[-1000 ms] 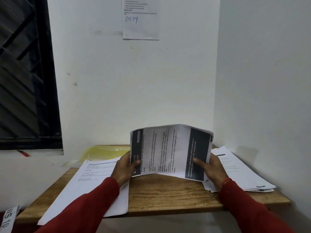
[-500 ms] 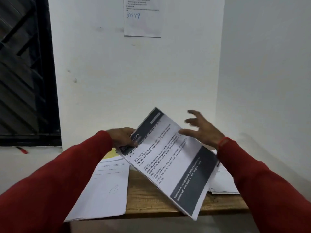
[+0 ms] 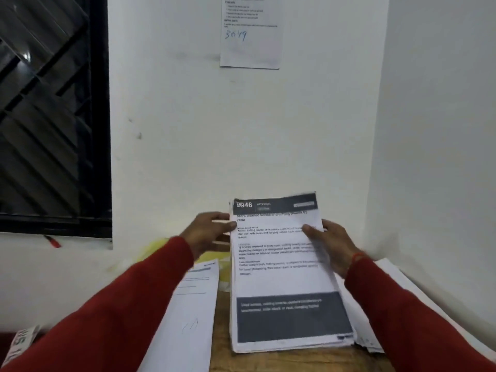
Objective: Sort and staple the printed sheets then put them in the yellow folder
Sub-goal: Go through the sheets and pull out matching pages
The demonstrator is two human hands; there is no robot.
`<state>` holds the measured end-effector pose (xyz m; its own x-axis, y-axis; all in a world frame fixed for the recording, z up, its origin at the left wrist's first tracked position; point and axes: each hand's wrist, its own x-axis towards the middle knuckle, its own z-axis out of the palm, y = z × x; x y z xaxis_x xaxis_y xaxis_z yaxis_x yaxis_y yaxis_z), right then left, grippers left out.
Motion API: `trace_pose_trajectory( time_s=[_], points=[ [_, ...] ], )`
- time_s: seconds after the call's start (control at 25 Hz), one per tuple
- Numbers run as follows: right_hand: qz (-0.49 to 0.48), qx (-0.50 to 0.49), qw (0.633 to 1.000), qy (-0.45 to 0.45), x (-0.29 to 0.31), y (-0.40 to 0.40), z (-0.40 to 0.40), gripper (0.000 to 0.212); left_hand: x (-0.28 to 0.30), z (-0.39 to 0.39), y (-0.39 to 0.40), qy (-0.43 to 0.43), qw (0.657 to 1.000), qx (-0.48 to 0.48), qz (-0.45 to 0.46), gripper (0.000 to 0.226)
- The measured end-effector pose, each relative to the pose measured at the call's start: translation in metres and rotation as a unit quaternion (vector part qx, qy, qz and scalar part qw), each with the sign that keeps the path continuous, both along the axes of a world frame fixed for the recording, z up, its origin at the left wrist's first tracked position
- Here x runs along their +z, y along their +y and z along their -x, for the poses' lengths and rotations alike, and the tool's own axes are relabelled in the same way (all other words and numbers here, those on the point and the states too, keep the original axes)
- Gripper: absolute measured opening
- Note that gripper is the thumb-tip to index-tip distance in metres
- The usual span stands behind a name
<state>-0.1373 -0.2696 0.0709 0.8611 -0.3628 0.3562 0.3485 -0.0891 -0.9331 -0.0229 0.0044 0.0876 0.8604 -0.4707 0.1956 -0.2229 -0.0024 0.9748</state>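
The stack of sheets [image 3: 281,267] is squared upright now, no longer tilted, bottom edge on the table [image 3: 222,331]. Left hand [image 3: 206,232] and right hand [image 3: 330,242], free a moment ago, both pinch its sides. Yellow folder [image 3: 212,257] lies behind.

A small brown wooden table [image 3: 295,362] stands in a white wall corner. On it lie a loose white printed sheet [image 3: 188,312] at the left, a yellow plastic folder [image 3: 212,257] behind it, and a spread of white printed papers [image 3: 402,296] at the right.
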Motion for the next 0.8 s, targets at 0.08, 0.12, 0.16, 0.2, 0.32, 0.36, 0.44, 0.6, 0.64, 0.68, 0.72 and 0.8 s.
trace_pose_trajectory(
  time_s=[0.08, 0.12, 0.16, 0.2, 0.32, 0.36, 0.44, 0.6, 0.64, 0.68, 0.72, 0.8],
  points=[
    [-0.042, 0.036, 0.998, 0.022, -0.025, -0.003, -0.007, 0.031, -0.025, -0.009, -0.012, 0.024, 0.998, 0.026, 0.045, 0.020],
    [-0.048, 0.051, 0.997, 0.032, -0.037, -0.005, -0.009, 0.032, -0.035, -0.012, -0.018, 0.033, 0.997, 0.035, 0.058, 0.020],
    [-0.048, 0.059, 0.996, 0.043, -0.048, -0.007, -0.012, 0.034, -0.045, -0.014, -0.023, 0.038, 0.996, 0.044, 0.068, 0.020],
    [-0.044, 0.063, 0.996, 0.049, -0.057, -0.007, -0.014, 0.034, -0.054, -0.016, -0.028, 0.039, 0.995, 0.052, 0.081, 0.019],
    [-0.037, 0.082, 0.994, 0.057, -0.073, -0.007, -0.021, 0.034, -0.084, -0.020, -0.038, 0.039, 0.989, 0.058, 0.128, 0.015],
    [-0.032, 0.097, 0.993, 0.065, -0.077, -0.004, -0.023, 0.035, -0.092, -0.021, -0.041, 0.030, 0.988, 0.055, 0.138, 0.017],
    [-0.030, 0.124, 0.989, 0.074, -0.080, 0.000, -0.026, 0.037, -0.102, -0.024, -0.045, -0.004, 0.988, 0.056, 0.141, 0.019],
    [-0.064, 0.112, 0.989, 0.075, -0.080, 0.007, -0.028, 0.033, -0.104, -0.023, -0.047, -0.065, 0.983, 0.082, 0.150, 0.019],
    [-0.059, 0.095, 0.991, 0.070, -0.079, 0.008, -0.030, 0.033, -0.103, -0.022, -0.047, -0.070, 0.982, 0.086, 0.152, 0.018],
    [-0.054, 0.075, 0.994, 0.064, -0.081, 0.009, -0.033, 0.034, -0.103, -0.021, -0.048, -0.073, 0.981, 0.088, 0.154, 0.018],
    [-0.051, 0.060, 0.995, 0.061, -0.081, 0.010, -0.034, 0.035, -0.103, -0.021, -0.048, -0.077, 0.981, 0.089, 0.156, 0.019],
    [-0.052, 0.058, 0.995, 0.056, -0.078, 0.011, -0.035, 0.034, -0.103, -0.021, -0.047, -0.091, 0.979, 0.090, 0.158, 0.023]
  ],
)
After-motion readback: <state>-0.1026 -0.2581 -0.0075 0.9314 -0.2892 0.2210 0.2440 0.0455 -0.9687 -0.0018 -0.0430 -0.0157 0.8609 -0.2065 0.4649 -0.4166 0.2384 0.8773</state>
